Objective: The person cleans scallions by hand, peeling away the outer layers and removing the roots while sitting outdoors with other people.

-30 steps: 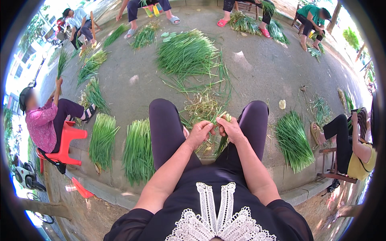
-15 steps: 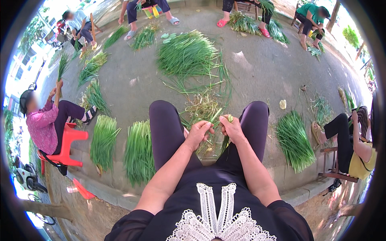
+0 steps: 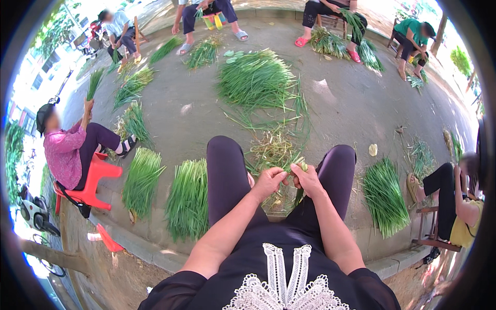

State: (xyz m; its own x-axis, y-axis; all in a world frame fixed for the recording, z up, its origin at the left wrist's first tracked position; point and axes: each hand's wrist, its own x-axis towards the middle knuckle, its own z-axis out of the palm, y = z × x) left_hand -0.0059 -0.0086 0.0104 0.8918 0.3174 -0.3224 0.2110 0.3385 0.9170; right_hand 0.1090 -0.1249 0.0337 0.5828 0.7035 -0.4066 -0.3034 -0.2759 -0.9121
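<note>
Between my knees, my right hand (image 3: 307,179) is closed round a small bunch of chives (image 3: 299,196), whose green leaves hang down below it. Close beside it, my left hand (image 3: 270,182) has its thumb and fingers pinched together at the pale stalk ends; the fingers hide most of what they grip. Under both hands lies a loose pile of straw-coloured trimmings (image 3: 269,147). Past that, a large heap of green chives (image 3: 256,80) rests on the ground. Neatly lined-up chives (image 3: 187,199) lie by my left knee.
More laid-out chives lie further left (image 3: 142,178) and past my right knee (image 3: 386,196). On a red plastic stool (image 3: 98,175) at left sits a person (image 3: 64,147) holding up a bunch. Another person (image 3: 467,206) sits at right. Several others sit along the far side.
My hands have drawn closer together, the fingertips now almost meeting at the stalk ends. The whole view has shifted, so the scene lies further right and lower.
</note>
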